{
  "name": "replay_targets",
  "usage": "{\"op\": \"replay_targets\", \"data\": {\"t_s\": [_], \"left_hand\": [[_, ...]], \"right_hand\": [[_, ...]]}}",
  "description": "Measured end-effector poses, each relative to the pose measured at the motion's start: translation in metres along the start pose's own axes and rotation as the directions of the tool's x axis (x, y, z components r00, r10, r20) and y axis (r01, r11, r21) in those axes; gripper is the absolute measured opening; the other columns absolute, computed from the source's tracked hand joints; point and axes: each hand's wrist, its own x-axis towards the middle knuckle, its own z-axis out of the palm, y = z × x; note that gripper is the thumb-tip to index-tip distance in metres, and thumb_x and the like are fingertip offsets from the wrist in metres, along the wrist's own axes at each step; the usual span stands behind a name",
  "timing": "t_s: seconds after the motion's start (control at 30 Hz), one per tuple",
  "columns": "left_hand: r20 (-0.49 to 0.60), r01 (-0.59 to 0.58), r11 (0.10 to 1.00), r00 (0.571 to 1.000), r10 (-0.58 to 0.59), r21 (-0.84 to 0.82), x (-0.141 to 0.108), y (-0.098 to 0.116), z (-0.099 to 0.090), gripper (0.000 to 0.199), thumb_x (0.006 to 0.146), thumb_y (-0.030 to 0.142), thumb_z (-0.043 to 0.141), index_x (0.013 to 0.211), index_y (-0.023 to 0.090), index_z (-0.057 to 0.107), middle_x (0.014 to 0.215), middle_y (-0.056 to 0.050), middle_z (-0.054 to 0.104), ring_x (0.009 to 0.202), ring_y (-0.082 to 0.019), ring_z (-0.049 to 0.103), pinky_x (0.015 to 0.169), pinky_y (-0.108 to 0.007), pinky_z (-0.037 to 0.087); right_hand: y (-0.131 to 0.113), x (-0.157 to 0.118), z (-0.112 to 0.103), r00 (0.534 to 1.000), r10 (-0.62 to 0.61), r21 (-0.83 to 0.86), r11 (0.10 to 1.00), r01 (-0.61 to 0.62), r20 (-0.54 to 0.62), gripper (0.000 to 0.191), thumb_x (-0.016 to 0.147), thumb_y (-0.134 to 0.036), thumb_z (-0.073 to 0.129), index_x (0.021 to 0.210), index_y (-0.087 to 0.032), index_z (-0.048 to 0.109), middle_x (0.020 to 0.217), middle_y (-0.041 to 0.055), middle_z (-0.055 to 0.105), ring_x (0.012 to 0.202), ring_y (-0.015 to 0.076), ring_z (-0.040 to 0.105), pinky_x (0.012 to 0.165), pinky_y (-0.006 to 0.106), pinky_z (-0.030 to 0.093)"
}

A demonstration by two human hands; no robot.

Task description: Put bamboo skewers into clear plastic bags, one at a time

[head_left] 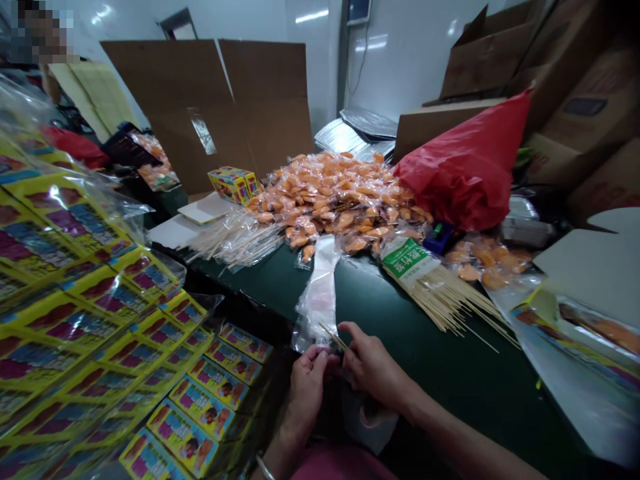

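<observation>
My left hand (306,385) pinches the near end of a clear plastic bag (320,300), which stretches flat away from me over the dark green table (260,285). My right hand (374,368) is closed around a few thin bamboo skewers (333,336), whose tips point away to the left over the bag's near end. Both hands are close together at the table's front edge. Below them, partly hidden by my right forearm, is a whitish roll (371,421). To the right lies a bundle of bamboo skewers (440,293) in a green-and-white labelled wrapper.
Small bags of orange pieces (335,193) form a heap at the back. Bagged sticks (240,233) lie left of it. Yellow printed boxes (190,427) stack at the left. A red plastic bag (460,167) and an open carton (590,313) stand right.
</observation>
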Motion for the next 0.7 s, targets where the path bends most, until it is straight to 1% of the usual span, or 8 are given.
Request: {"op": "replay_targets", "data": {"t_s": [0.1,0.17,0.23,0.3,0.43,0.57,0.63,0.7], "left_hand": [[0.030,-0.018,0.999,0.999,0.019,-0.029,0.004,0.002,0.001,0.033,0.072,0.044,0.064,0.085,0.013,0.062,0.071,-0.006,0.069,0.064,-0.018,0.065,0.062,-0.026,0.048],[0.017,0.022,0.999,1.000,-0.022,-0.030,0.002,0.006,-0.002,0.037,0.073,0.045,0.063,0.092,0.013,0.059,0.075,-0.007,0.070,0.063,-0.018,0.065,0.062,-0.027,0.049],[0.013,0.080,0.996,0.997,-0.080,0.051,-0.003,0.013,-0.009,0.044,0.073,0.046,0.063,0.102,0.015,0.055,0.075,-0.006,0.069,0.056,-0.017,0.063,0.058,-0.027,0.049],[0.001,0.045,0.976,0.999,-0.046,0.213,-0.010,0.021,-0.018,0.049,0.072,0.043,0.064,0.111,0.016,0.052,0.065,-0.001,0.066,0.047,-0.014,0.058,0.052,-0.025,0.045],[-0.103,-0.181,0.868,0.961,0.256,0.462,-0.017,0.039,-0.034,0.040,0.073,0.036,0.063,0.109,0.019,0.057,0.056,0.005,0.055,0.053,-0.012,0.053,0.053,-0.020,0.041],[-0.055,-0.133,0.874,0.982,0.179,0.467,-0.004,0.048,-0.031,0.036,0.076,0.045,0.057,0.099,0.016,0.058,0.067,0.001,0.057,0.051,-0.011,0.051,0.046,-0.021,0.038],[-0.044,-0.121,0.885,0.987,0.157,0.450,0.004,0.050,-0.026,0.039,0.076,0.049,0.056,0.098,0.016,0.055,0.072,-0.001,0.059,0.049,-0.011,0.051,0.044,-0.022,0.039],[-0.100,-0.143,0.857,0.970,0.220,0.495,0.007,0.052,-0.023,0.044,0.074,0.049,0.059,0.102,0.017,0.052,0.079,-0.002,0.059,0.050,-0.012,0.053,0.048,-0.024,0.043]], "right_hand": [[-0.010,0.006,-0.003,0.994,-0.079,-0.222,0.973,0.061,-0.072,0.032,0.083,-0.016,0.043,0.114,-0.017,0.052,0.066,0.0023,0.063,0.053,0.0130,0.057,0.048,0.020,0.036],[-0.014,0.006,-0.006,0.989,-0.117,-0.236,0.967,0.094,-0.088,0.028,0.084,-0.018,0.044,0.109,-0.019,0.058,0.065,0.0022,0.063,0.054,0.0134,0.057,0.050,0.020,0.036],[-0.013,0.003,-0.009,0.989,-0.114,-0.144,0.985,0.100,-0.094,0.029,0.086,-0.020,0.042,0.110,-0.020,0.058,0.063,0.0002,0.062,0.049,0.0118,0.055,0.048,0.020,0.036],[-0.009,0.002,-0.010,0.991,-0.095,-0.040,0.995,0.091,-0.097,0.031,0.085,-0.021,0.042,0.112,-0.019,0.058,0.061,-0.0017,0.061,0.045,0.0100,0.052,0.046,0.019,0.037],[-0.002,0.002,-0.005,0.996,-0.032,0.210,0.977,0.049,-0.080,0.033,0.083,-0.027,0.045,0.112,-0.016,0.057,0.060,-0.0040,0.056,0.039,0.0072,0.045,0.040,0.018,0.035],[-0.001,0.004,0.000,0.999,0.024,0.440,0.898,-0.009,-0.027,0.040,0.082,-0.039,0.049,0.112,-0.013,0.056,0.058,-0.0053,0.053,0.035,0.0055,0.038,0.035,0.017,0.029],[0.001,0.005,0.001,0.999,0.022,0.450,0.893,0.000,-0.044,0.041,0.082,-0.039,0.050,0.112,-0.013,0.056,0.058,-0.0047,0.054,0.036,0.0056,0.037,0.036,0.017,0.028],[0.005,0.005,0.001,0.996,0.006,0.404,0.914,0.033,-0.094,0.038,0.083,-0.036,0.049,0.112,-0.014,0.057,0.059,-0.0038,0.055,0.039,0.0061,0.038,0.037,0.017,0.029]]}}
